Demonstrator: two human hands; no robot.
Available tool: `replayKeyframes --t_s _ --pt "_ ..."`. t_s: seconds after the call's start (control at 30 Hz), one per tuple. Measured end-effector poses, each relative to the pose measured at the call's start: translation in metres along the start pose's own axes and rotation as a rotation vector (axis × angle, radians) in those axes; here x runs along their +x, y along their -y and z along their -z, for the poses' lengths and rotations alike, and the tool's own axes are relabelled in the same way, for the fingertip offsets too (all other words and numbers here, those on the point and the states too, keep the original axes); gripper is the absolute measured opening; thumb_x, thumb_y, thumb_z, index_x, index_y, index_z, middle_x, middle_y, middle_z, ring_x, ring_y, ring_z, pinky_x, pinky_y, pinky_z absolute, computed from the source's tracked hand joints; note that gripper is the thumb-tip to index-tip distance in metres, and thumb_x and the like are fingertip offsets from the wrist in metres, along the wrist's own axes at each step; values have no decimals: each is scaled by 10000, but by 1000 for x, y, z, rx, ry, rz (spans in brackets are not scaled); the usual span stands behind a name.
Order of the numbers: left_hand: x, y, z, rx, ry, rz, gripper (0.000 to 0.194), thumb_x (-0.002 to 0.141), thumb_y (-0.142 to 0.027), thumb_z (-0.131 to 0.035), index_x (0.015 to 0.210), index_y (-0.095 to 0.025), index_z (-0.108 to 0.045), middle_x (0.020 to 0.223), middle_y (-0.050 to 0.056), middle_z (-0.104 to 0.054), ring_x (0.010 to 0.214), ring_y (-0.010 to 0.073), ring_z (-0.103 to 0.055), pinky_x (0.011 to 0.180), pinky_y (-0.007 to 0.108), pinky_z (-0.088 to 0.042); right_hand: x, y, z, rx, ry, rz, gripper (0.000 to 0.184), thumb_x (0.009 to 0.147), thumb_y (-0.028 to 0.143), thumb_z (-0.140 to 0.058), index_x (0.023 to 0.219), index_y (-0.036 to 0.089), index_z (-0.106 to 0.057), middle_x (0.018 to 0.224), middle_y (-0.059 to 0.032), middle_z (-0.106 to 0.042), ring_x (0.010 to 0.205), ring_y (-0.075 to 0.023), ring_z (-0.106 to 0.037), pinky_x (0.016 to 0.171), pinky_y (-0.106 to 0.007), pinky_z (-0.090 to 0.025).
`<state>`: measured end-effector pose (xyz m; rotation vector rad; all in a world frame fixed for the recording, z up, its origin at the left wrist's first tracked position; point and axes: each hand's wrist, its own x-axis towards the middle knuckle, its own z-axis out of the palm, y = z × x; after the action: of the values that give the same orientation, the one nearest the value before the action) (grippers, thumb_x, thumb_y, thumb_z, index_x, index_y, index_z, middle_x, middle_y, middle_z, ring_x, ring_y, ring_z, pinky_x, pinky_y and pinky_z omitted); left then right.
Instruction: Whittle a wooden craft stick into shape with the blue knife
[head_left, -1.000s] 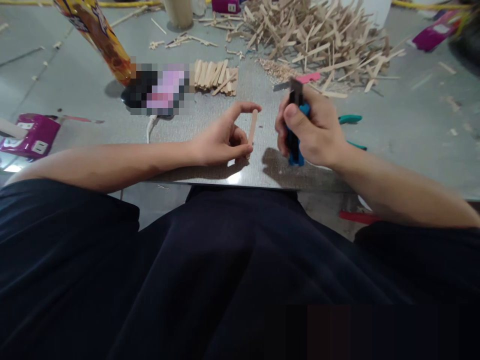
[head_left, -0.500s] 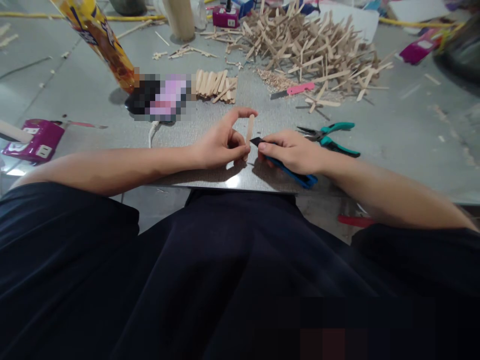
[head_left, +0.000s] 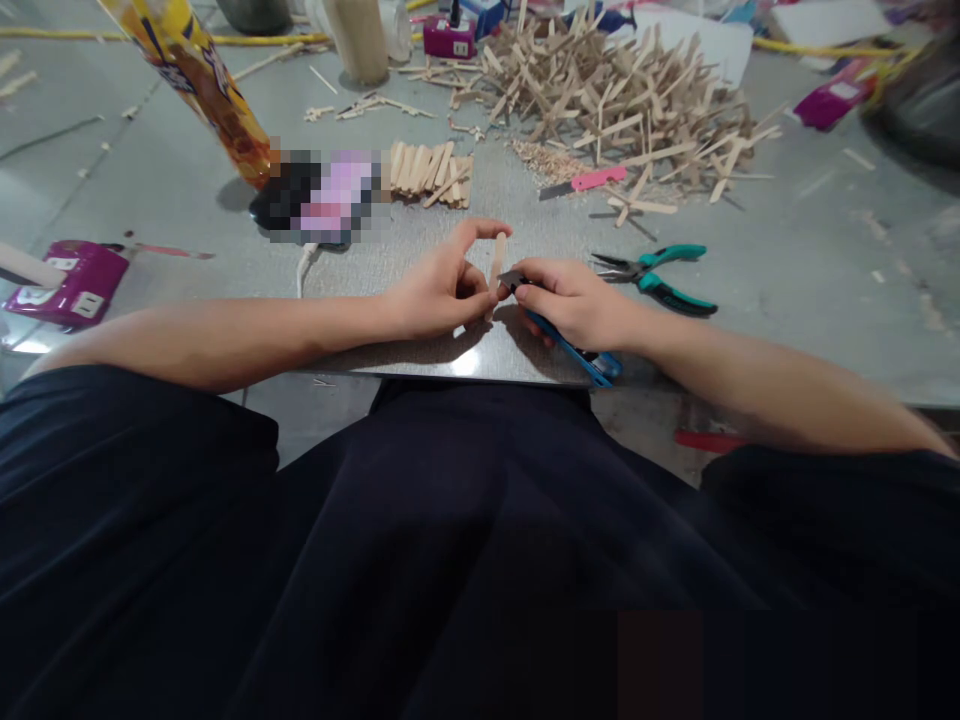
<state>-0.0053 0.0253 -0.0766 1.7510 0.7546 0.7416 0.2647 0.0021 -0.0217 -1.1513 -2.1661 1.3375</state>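
Observation:
My left hand pinches a wooden craft stick that stands nearly upright over the table's front edge, its index finger curved round the stick's top. In my right hand is a blue utility knife, its dark blade pointing left at the stick's edge. Whether the blade touches the wood I cannot tell. Teal-handled needle-nose pliers lie just beyond my right wrist. Past my left hand rests a neat row of craft sticks.
A large loose heap of craft sticks spreads at the back, with a pink-handled saw blade before it. A phone with a cable lies left, near a leaning yellow packet. Purple power sockets sit at the far left.
The utility knife has turned and shifted slightly left in my right hand, its blade tip now closer to the stick. My left hand keeps its grip with hardly any movement.

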Motion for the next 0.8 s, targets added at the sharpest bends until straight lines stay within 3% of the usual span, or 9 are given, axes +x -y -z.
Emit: replayKeyframes --t_s 0.2,0.53,0.8 --pt "-3 -4 0 70 -11 33 805 1134 -566 -876 1813 -350 -502 810 -21 -792 682 277 -812 634 410 -629 0 -1 -2 -15 5 2 262 1224 479 -685 1053 288 -634 722 13 -668 619 -208 -626 648 -368 -505" --pt "-9 -2 -4 321 -39 -120 966 1028 -382 -822 1898 -187 -449 782 -19 -803 680 264 -757 657 398 -496 -5 7 -5 -196 -24 -51 293 1211 381 -634 964 298 -501 740 -21 -666 697 -247 -614 727 -416 -465" --pt "-17 -3 -11 501 -66 -170 932 1088 -322 -745 1945 -156 -419 845 -12 -840 717 263 -755 753 405 -557 -7 9 -10 -315 -58 -23 290 1212 392 -623 962 298 -509 816 -60 -657 823 -279 -601 789 -430 -432"
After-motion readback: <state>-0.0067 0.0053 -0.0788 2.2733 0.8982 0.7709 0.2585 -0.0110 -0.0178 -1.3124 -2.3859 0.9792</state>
